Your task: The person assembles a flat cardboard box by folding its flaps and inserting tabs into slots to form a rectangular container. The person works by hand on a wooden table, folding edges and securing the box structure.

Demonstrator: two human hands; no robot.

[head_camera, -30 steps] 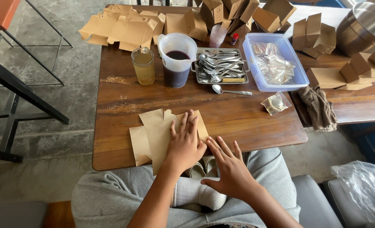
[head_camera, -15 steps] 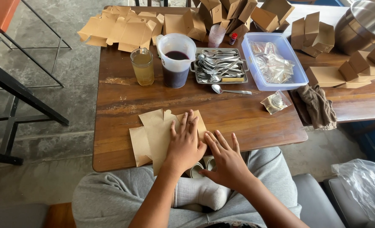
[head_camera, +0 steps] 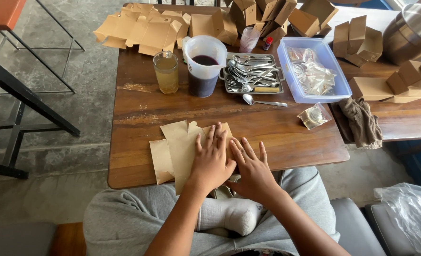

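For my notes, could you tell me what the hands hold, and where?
Nothing is gripped: left hand and right hand press flat on the cardboard blank, at its right part.

One head-worn camera looks steeply down from above the seated person's lap, facing forward across the wooden table (head_camera: 139, 111). The near edge sits close below; the far edge reaches the top.

I see a tan kraft cardboard box blank (head_camera: 179, 149) on a dark brown, streaked wooden table (head_camera: 139, 106). The measuring jug (head_camera: 204, 66) is whitish with dark purple liquid, the glass (head_camera: 166, 72) holds yellow drink, the plastic tub (head_camera: 314, 71) is pale blue, the trousers (head_camera: 125, 218) grey.
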